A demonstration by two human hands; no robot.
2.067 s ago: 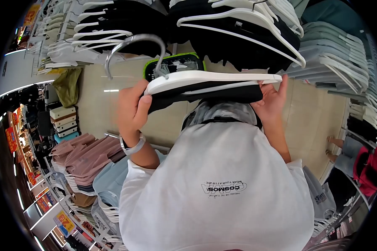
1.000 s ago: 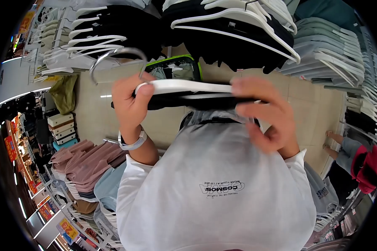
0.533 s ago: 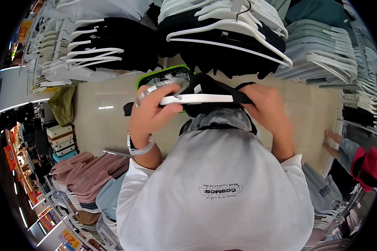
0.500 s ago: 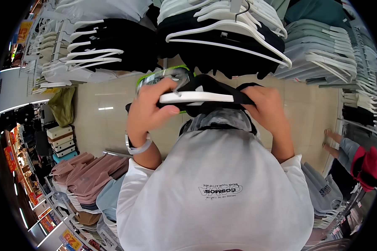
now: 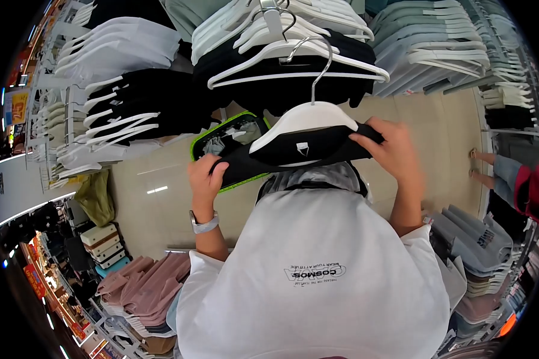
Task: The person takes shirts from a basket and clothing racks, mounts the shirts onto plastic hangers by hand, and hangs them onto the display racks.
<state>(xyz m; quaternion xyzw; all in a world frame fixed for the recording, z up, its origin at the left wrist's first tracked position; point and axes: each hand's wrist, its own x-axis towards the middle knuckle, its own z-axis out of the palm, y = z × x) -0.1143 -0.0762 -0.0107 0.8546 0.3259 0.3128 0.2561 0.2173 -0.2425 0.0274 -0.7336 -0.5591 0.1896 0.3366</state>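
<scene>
A black garment (image 5: 323, 146) hangs on a white hanger (image 5: 308, 116) in front of my chest, its metal hook pointing up toward the rack. My left hand (image 5: 208, 178) pinches the garment's left shoulder. At the other shoulder, my right hand (image 5: 384, 143) grips the black cloth with thumb and fingers. A small white label shows inside the neckline. Just beyond the hook, black garments (image 5: 269, 93) hang on white hangers. Behind my left hand, partly covered by the held garment, is a green-rimmed basket (image 5: 196, 145) with clothes inside.
Black tops (image 5: 161, 102) and white tops (image 5: 132, 45) hang at the upper left; grey-green ones (image 5: 431, 36) are at the upper right. Pink garments (image 5: 150, 287) hang lower left near stacked boxes (image 5: 102, 242). Another person (image 5: 506, 170) is at the right edge on the tiled floor (image 5: 443, 137).
The hanger has turned to face the rack with its hook up. My left hand has moved from the hanger to the garment's shoulder, spreading the cloth. The view has shifted toward the rack.
</scene>
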